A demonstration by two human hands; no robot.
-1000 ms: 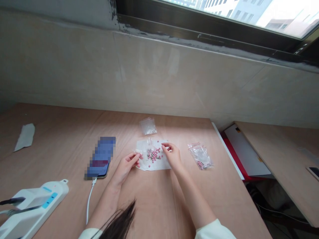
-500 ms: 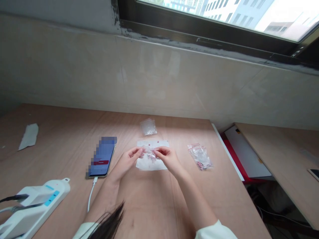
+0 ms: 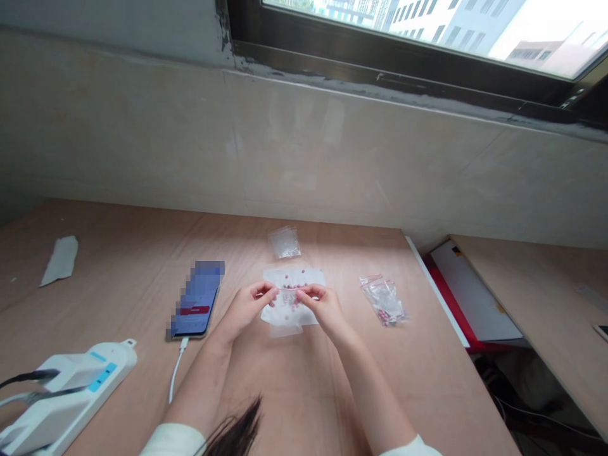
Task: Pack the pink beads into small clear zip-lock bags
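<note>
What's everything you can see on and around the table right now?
Clear bag: one, see-through, held at its top edge between the hands.
Sheet: one, white, beneath the hands.
Beads: many, pink, on the sheet; exact count unclear.
Zip bag: one, clear, holding pink beads, right of the sheet.
Flat bag: one, clear, beyond the sheet.
Phone: one, blue screen, left of the sheet.
Cable: one, white, running from the phone.
Power strip: one, white and blue, front left.
Scrap: one, grey-white, far left.
Table: one, light wood, under everything.
Left hand: one, pinching the clear bag.
Right hand: one, pinching the clear bag.
</note>
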